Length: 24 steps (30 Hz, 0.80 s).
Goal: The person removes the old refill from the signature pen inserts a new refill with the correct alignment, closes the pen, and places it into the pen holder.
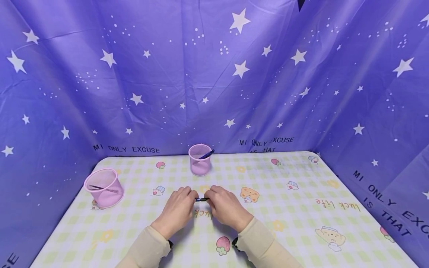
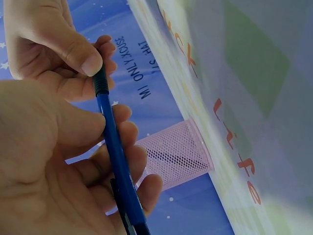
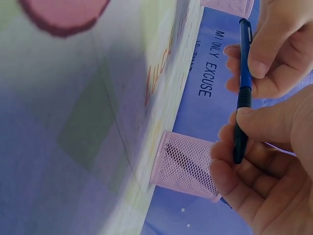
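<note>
You hold one blue pen (image 2: 115,142) just above one table (image 1: 301,208): your left hand (image 1: 180,207) pinches its barrel, your right hand (image 1: 225,207) its dark grip. Of two pink mesh cups, one dark pen (image 1: 207,154) shows in the far cup (image 1: 200,168); the left cup (image 1: 110,195) holds slim dark sticks, count unclear.

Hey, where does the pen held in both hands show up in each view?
Head: the pen is below the middle, slightly left of center, between the left hand and right hand.
Left wrist: pen left of center, slanting down to the bottom edge.
Right wrist: pen right of center, nearly vertical, starting near the top.
Shared landmark: the pink back cup.
</note>
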Each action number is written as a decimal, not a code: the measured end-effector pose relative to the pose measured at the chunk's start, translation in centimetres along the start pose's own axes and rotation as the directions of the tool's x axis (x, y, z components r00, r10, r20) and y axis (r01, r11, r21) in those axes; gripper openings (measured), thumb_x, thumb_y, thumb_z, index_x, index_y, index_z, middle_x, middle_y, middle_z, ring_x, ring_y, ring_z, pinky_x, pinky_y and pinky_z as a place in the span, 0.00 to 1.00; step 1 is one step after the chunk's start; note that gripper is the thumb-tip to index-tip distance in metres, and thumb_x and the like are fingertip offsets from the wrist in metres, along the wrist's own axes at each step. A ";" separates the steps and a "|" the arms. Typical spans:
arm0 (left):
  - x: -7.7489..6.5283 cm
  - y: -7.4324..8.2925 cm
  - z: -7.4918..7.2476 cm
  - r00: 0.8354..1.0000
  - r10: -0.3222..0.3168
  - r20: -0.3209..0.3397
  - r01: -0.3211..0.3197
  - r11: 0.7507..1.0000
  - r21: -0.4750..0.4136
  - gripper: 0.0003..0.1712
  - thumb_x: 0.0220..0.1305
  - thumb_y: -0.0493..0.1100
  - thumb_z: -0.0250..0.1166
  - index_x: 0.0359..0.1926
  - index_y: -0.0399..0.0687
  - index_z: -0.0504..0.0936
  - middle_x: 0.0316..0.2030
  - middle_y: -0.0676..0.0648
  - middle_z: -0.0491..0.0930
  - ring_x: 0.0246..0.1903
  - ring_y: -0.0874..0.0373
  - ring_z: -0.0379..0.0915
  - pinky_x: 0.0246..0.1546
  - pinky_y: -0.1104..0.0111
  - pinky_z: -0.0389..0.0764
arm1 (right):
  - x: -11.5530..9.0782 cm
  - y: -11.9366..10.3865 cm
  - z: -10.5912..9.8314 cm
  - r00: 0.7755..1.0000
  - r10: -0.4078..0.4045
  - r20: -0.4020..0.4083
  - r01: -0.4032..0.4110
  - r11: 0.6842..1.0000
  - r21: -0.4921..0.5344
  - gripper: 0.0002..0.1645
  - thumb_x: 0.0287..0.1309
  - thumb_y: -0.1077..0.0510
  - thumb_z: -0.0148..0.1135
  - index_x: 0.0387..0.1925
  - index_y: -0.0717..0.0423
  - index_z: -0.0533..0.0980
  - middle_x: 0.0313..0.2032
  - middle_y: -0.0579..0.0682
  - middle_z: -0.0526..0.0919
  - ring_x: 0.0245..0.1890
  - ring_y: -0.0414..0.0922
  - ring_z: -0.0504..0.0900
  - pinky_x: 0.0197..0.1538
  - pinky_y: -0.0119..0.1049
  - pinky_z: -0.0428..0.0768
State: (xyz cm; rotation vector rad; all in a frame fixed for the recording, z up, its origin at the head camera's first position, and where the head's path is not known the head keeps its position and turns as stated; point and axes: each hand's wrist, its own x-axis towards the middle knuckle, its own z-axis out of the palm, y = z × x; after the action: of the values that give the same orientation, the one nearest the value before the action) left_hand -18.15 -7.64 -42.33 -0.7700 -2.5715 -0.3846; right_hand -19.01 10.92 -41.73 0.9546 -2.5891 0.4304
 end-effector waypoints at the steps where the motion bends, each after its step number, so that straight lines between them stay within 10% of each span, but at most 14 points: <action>1: 0.0 0.0 0.0 1.000 -0.002 -0.002 0.002 1.000 -0.002 0.05 0.57 0.33 0.62 0.33 0.45 0.81 0.26 0.53 0.72 0.28 0.57 0.68 0.29 0.65 0.69 | 0.0 0.0 0.0 1.000 -0.001 -0.001 0.001 1.000 0.001 0.06 0.56 0.64 0.62 0.33 0.50 0.79 0.29 0.40 0.74 0.31 0.38 0.74 0.34 0.32 0.76; 24: 0.0 -0.2 -0.2 0.999 -0.018 -0.038 0.015 0.998 -0.062 0.17 0.43 0.33 0.73 0.35 0.48 0.77 0.28 0.54 0.70 0.30 0.56 0.67 0.33 0.65 0.68 | 0.0 -0.1 0.1 1.000 -0.006 0.004 0.006 1.000 0.006 0.06 0.56 0.64 0.62 0.33 0.50 0.80 0.29 0.40 0.74 0.31 0.37 0.74 0.33 0.31 0.76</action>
State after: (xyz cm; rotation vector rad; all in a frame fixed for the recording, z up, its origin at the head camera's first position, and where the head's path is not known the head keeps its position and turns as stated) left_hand -18.23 -7.85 -42.20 -0.7555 -2.5417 -0.4818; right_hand -19.01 10.81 -41.78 0.9660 -2.5893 0.4350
